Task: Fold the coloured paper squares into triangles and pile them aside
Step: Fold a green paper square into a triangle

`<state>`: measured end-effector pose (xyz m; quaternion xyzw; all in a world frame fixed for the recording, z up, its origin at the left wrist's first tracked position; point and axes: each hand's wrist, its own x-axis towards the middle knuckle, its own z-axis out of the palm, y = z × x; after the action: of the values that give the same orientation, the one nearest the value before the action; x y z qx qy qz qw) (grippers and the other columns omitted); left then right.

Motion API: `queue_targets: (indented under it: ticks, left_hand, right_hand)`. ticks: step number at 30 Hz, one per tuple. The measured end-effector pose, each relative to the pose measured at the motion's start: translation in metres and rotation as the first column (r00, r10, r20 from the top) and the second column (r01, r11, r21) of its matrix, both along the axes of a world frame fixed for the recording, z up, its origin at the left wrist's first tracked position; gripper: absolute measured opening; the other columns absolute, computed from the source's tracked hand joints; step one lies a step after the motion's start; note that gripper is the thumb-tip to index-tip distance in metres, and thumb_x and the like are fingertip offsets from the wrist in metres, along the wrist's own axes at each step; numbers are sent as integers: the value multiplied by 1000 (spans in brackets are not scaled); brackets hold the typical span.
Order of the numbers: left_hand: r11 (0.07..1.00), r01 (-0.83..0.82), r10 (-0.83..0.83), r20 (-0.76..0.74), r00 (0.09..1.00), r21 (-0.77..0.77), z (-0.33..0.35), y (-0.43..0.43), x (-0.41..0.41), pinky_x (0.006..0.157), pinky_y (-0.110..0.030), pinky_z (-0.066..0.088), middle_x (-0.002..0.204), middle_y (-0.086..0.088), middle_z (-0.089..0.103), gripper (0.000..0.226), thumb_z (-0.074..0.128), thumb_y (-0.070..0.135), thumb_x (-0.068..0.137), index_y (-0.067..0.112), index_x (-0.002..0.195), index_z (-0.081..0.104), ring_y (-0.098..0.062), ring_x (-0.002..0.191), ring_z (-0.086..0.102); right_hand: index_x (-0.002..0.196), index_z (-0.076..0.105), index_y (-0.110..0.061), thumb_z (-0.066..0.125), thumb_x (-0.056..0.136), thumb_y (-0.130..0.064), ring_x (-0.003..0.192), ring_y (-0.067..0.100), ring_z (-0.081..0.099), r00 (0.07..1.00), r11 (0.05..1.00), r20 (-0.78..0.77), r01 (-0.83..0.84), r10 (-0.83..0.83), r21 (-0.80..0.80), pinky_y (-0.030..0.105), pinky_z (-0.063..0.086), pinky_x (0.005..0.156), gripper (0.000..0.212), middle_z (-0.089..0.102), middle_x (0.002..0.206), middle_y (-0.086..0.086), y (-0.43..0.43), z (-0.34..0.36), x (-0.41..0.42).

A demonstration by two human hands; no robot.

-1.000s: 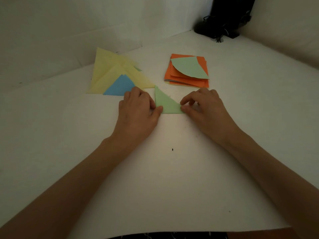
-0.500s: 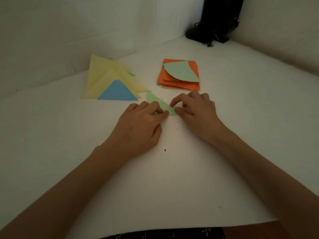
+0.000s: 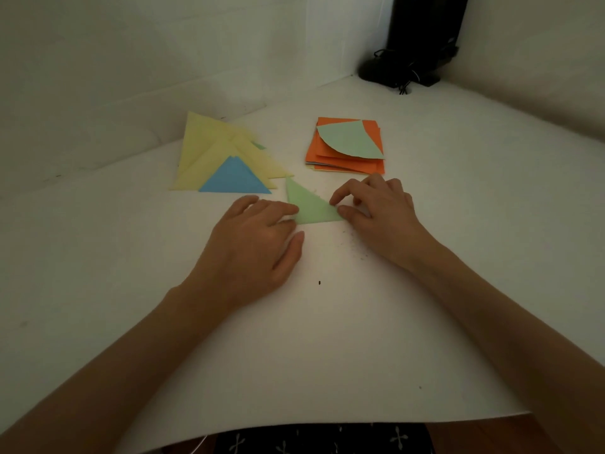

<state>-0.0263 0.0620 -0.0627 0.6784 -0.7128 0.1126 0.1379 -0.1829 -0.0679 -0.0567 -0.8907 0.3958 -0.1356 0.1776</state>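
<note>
A small green folded triangle (image 3: 307, 206) lies flat on the white table (image 3: 327, 339) between my hands. My left hand (image 3: 255, 244) lies palm down with straight fingertips pressing the triangle's left edge. My right hand (image 3: 379, 214) pinches the triangle's right corner between thumb and forefinger. A pile of folded triangles (image 3: 212, 152), yellow ones with a blue one (image 3: 234, 178) on top, sits at the back left. A stack of orange paper squares (image 3: 347, 158) with a curled green sheet (image 3: 352, 140) on top sits at the back right.
White walls close the table on the left, back and right. A black stand with cables (image 3: 412, 60) occupies the far corner. The table's front edge (image 3: 327, 427) runs just before my lap.
My left hand slid from over the triangle's left part back to its left edge, fingers flattening. The camera view shifted slightly. My right hand kept its pinch on the right corner.
</note>
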Motion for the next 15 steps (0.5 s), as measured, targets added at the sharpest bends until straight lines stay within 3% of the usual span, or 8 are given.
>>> queue_targets:
  ticks: [3,5,8,11,15]
  left_hand:
    - [994,75,-73,-21,997,83,-5,-3,-5,101,-34,36,126,-9,62,51,34,38,93,6,122,61,-24,113,60]
    - [990,86,-80,-49,996,116,-8,-6,-5,102,-37,35,127,-6,61,52,32,38,92,9,123,61,-21,116,59]
    - [992,82,-63,-181,982,98,-10,-7,-3,105,-33,24,133,2,56,55,28,38,88,16,128,59,-11,125,51]
    - [994,59,-32,-278,960,88,-14,-5,0,109,-24,14,142,12,45,63,19,45,84,25,135,51,8,129,30]
    - [993,63,-26,-332,943,101,-14,-6,0,109,-21,10,143,15,43,68,16,49,81,27,136,49,13,126,25]
  right_hand:
    - [111,57,-36,46,97,-31,109,18,36,1000,1000,3,4,-4,6,29,23,89,18,41,101,-7,-1,2,0]
    - [104,56,-33,48,95,-39,108,19,37,999,999,8,34,-34,10,30,25,90,14,43,98,-7,0,3,2]
    - [97,52,-27,47,92,-50,110,22,37,994,995,-75,71,-75,-66,34,27,90,25,42,99,-4,-1,2,11]
    - [104,52,-28,46,93,-47,113,24,37,991,994,-89,95,-100,-54,36,26,92,23,47,111,-1,-11,4,8]
    - [107,52,-28,44,95,-45,113,24,38,987,987,-58,143,-148,-72,35,26,92,22,42,103,-4,-17,4,-9]
